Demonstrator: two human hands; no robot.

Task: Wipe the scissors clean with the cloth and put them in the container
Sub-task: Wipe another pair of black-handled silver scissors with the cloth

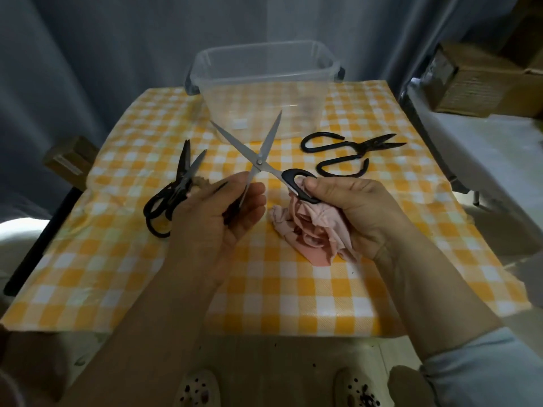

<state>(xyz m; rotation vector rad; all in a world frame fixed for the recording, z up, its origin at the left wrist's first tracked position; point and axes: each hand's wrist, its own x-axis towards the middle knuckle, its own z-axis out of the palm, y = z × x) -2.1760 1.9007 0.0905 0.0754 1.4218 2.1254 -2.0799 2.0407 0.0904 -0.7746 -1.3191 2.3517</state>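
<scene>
A pair of silver-bladed scissors [258, 160] with black handles is held open in an X above the table. My left hand [217, 210] grips one handle, mostly hidden in the palm. My right hand [355, 207] holds the other black handle loop together with a crumpled pink cloth [308, 230], which hangs below the fingers. A clear plastic container [264, 83] with dark latches stands at the back of the table, beyond the blade tips.
Black scissors [173, 189] lie on the yellow checked tablecloth [293, 289] at the left. Black iron scissors [346, 154] with wide looped handles lie at the right, near the container. Cardboard boxes [476, 80] sit off the table at the far right.
</scene>
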